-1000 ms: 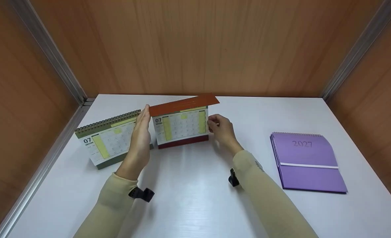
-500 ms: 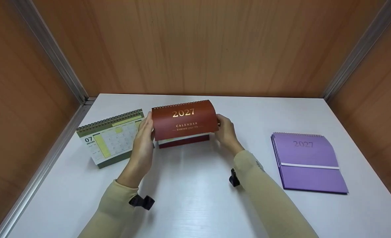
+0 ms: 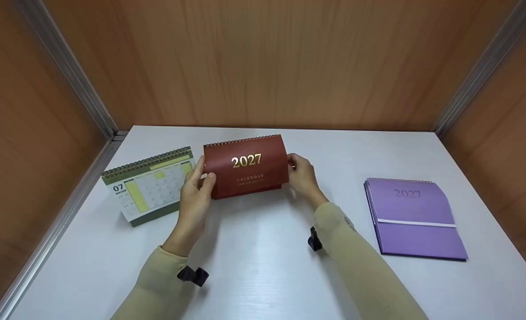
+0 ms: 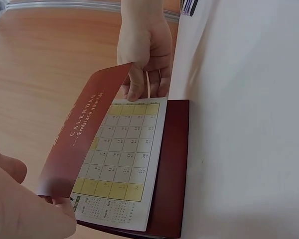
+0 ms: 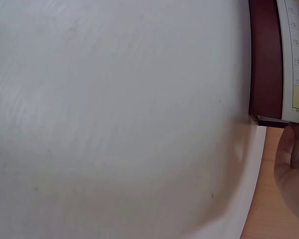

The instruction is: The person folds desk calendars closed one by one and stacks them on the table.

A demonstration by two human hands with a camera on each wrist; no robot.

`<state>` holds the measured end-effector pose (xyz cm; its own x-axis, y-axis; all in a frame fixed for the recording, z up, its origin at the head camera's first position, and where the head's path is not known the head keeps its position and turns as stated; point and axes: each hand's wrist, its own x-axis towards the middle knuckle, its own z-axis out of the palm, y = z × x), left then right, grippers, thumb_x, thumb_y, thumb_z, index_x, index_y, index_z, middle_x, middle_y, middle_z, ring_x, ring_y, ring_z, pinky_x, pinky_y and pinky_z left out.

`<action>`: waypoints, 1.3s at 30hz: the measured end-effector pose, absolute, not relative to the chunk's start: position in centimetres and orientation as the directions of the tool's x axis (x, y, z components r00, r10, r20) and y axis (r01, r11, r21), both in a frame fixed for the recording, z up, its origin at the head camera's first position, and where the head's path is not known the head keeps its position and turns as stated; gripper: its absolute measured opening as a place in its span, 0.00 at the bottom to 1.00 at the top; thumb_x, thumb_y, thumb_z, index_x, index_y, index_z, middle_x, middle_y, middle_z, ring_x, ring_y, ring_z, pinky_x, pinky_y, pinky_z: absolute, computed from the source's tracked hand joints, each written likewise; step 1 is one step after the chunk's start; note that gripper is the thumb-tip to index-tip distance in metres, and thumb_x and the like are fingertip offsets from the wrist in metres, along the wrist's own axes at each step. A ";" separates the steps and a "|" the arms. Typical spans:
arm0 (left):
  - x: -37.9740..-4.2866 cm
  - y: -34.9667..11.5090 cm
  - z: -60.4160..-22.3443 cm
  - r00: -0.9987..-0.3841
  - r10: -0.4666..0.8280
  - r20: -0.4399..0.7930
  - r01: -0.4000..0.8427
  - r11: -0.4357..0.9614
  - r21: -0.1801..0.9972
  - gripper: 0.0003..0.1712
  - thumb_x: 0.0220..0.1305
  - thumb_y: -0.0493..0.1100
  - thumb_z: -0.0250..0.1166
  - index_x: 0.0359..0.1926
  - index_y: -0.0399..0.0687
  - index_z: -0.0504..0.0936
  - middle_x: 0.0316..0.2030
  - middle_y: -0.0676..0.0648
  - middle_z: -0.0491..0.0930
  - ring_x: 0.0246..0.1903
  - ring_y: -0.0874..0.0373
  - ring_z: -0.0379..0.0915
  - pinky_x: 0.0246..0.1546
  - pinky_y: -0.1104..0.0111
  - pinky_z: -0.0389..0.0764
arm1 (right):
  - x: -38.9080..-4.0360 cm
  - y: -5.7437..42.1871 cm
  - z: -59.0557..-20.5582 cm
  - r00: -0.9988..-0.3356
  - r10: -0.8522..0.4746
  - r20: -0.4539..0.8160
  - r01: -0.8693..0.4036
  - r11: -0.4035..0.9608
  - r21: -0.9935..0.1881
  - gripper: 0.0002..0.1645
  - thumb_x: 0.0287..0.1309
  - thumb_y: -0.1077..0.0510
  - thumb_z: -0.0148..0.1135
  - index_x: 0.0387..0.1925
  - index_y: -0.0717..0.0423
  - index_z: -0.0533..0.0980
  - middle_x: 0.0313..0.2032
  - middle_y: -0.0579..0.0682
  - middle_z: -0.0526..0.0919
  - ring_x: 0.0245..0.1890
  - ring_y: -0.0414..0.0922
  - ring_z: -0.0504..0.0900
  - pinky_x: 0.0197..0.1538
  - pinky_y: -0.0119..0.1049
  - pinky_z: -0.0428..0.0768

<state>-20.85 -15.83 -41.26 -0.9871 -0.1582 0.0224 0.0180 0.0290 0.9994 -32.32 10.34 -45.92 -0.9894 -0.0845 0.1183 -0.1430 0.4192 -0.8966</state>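
Observation:
A red desk calendar (image 3: 247, 169) marked 2027 in gold stands at the table's middle, its cover hanging over the front. My left hand (image 3: 195, 191) pinches the cover's left edge, thumb on the front. In the left wrist view, the cover (image 4: 89, 127) is lifted off a month page (image 4: 124, 149) with yellow columns. My right hand (image 3: 303, 175) holds the calendar's right edge with curled fingers; a thin strip shows between them in the left wrist view. Beside my left hand, a green desk calendar (image 3: 152, 189) stands open at month 07.
A purple calendar (image 3: 416, 238) with a white band lies on the right of the white table (image 3: 263, 271). Wooden panels (image 3: 263, 62) enclose the back and sides.
The red cover has swung from over the top down across the front of the calendar, hiding the month page in the head view. My left thumb has come onto the cover.

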 end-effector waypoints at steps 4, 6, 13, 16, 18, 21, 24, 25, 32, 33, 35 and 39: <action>-21.2 -16.0 -41.8 -0.981 -0.192 0.036 0.012 0.122 0.992 0.37 0.83 0.42 0.54 0.85 0.65 0.55 0.74 0.44 0.61 0.64 0.50 0.67 0.61 0.62 0.77 | -32.4 10.2 -46.0 -0.990 -0.079 0.114 -0.136 0.390 -0.911 0.12 0.78 0.66 0.55 0.54 0.62 0.82 0.50 0.56 0.87 0.52 0.50 0.86 0.54 0.41 0.86; -21.4 -16.1 -42.2 -0.977 -0.205 0.053 0.017 0.174 0.985 0.38 0.82 0.41 0.55 0.85 0.65 0.55 0.72 0.42 0.63 0.63 0.49 0.70 0.61 0.61 0.78 | -32.4 10.1 -46.0 -0.992 -0.081 0.102 -0.124 0.364 -0.923 0.12 0.78 0.66 0.55 0.54 0.62 0.82 0.50 0.56 0.86 0.52 0.50 0.86 0.53 0.40 0.86; -21.9 -16.1 -43.4 -0.963 -0.221 0.152 0.080 0.307 0.948 0.42 0.80 0.36 0.58 0.86 0.63 0.53 0.63 0.39 0.67 0.60 0.47 0.73 0.63 0.58 0.78 | -32.5 10.0 -46.1 -0.993 -0.088 0.079 -0.102 0.300 -0.948 0.11 0.79 0.63 0.58 0.54 0.62 0.82 0.50 0.57 0.85 0.49 0.50 0.87 0.52 0.36 0.88; -22.2 -16.1 -43.7 -0.961 -0.208 0.185 0.104 0.347 0.932 0.45 0.78 0.35 0.58 0.87 0.63 0.50 0.61 0.38 0.67 0.60 0.47 0.71 0.63 0.57 0.78 | -32.5 10.0 -46.1 -0.993 -0.092 0.078 -0.101 0.290 -0.952 0.11 0.78 0.63 0.58 0.54 0.63 0.82 0.50 0.57 0.85 0.49 0.49 0.87 0.52 0.36 0.88; -22.3 -16.0 -43.9 -0.958 -0.197 0.207 0.121 0.373 0.920 0.47 0.77 0.35 0.58 0.87 0.61 0.47 0.61 0.37 0.67 0.61 0.46 0.69 0.64 0.54 0.76 | -32.5 10.0 -46.1 -0.993 -0.094 0.073 -0.098 0.295 -0.951 0.11 0.78 0.63 0.58 0.54 0.62 0.82 0.50 0.57 0.85 0.49 0.49 0.87 0.53 0.37 0.88; -22.4 -15.9 -44.0 -0.954 -0.188 0.233 0.137 0.420 0.897 0.49 0.76 0.35 0.59 0.87 0.58 0.44 0.64 0.36 0.65 0.64 0.46 0.66 0.67 0.52 0.71 | -32.4 10.0 -46.0 -0.993 -0.102 0.063 -0.092 0.303 -0.949 0.11 0.79 0.62 0.58 0.54 0.61 0.81 0.50 0.56 0.85 0.49 0.49 0.86 0.54 0.38 0.87; -22.4 -15.7 -44.1 -0.949 -0.194 0.247 0.140 0.442 0.886 0.49 0.75 0.35 0.61 0.87 0.56 0.44 0.67 0.36 0.62 0.65 0.45 0.64 0.68 0.51 0.69 | -32.4 10.1 -46.0 -0.991 -0.119 0.056 -0.090 0.303 -0.949 0.11 0.79 0.61 0.58 0.55 0.60 0.81 0.50 0.55 0.84 0.50 0.49 0.86 0.56 0.39 0.87; -22.4 -15.7 -44.1 -0.949 -0.198 0.244 0.138 0.437 0.889 0.49 0.75 0.35 0.61 0.87 0.55 0.45 0.68 0.36 0.60 0.65 0.46 0.64 0.69 0.52 0.70 | -32.3 10.2 -45.9 -0.991 -0.122 0.054 -0.089 0.303 -0.949 0.12 0.79 0.61 0.58 0.55 0.60 0.81 0.50 0.55 0.84 0.50 0.49 0.86 0.56 0.39 0.87; -22.3 -15.6 -44.2 -0.960 -0.196 0.202 0.109 0.405 0.908 0.49 0.76 0.37 0.60 0.87 0.50 0.42 0.79 0.36 0.48 0.75 0.39 0.59 0.76 0.49 0.67 | -32.3 11.3 -45.9 -0.984 -0.166 0.069 -0.116 0.294 -0.949 0.13 0.79 0.61 0.58 0.57 0.61 0.82 0.52 0.56 0.86 0.52 0.49 0.86 0.58 0.42 0.87; -22.3 -15.6 -44.1 -0.962 -0.193 0.193 0.100 0.409 0.907 0.50 0.76 0.38 0.60 0.87 0.50 0.41 0.81 0.36 0.47 0.76 0.38 0.57 0.77 0.47 0.65 | -32.3 11.5 -45.8 -0.982 -0.173 0.071 -0.120 0.290 -0.950 0.14 0.79 0.61 0.58 0.58 0.61 0.82 0.53 0.56 0.86 0.52 0.50 0.86 0.59 0.43 0.86; -22.3 -15.6 -44.0 -0.966 -0.187 0.176 0.085 0.416 0.905 0.50 0.77 0.41 0.60 0.87 0.52 0.39 0.83 0.37 0.44 0.79 0.38 0.53 0.78 0.46 0.62 | -32.3 11.9 -45.7 -0.981 -0.181 0.072 -0.121 0.279 -0.953 0.16 0.81 0.60 0.56 0.60 0.61 0.81 0.54 0.57 0.87 0.53 0.50 0.87 0.60 0.46 0.86; -22.4 -15.7 -43.9 -0.976 -0.164 0.143 0.066 0.402 0.913 0.50 0.80 0.45 0.58 0.87 0.54 0.36 0.85 0.40 0.39 0.83 0.42 0.42 0.81 0.45 0.52 | -32.2 12.3 -45.4 -0.982 -0.175 0.073 -0.111 0.222 -0.969 0.23 0.84 0.51 0.50 0.66 0.59 0.78 0.57 0.59 0.86 0.53 0.52 0.88 0.63 0.51 0.84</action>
<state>-22.35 -15.73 -43.89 -0.9760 -0.1644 0.1427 0.0659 0.4016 0.9134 -32.16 12.27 -45.35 -0.9819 -0.1749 0.0726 -0.1111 0.2218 -0.9688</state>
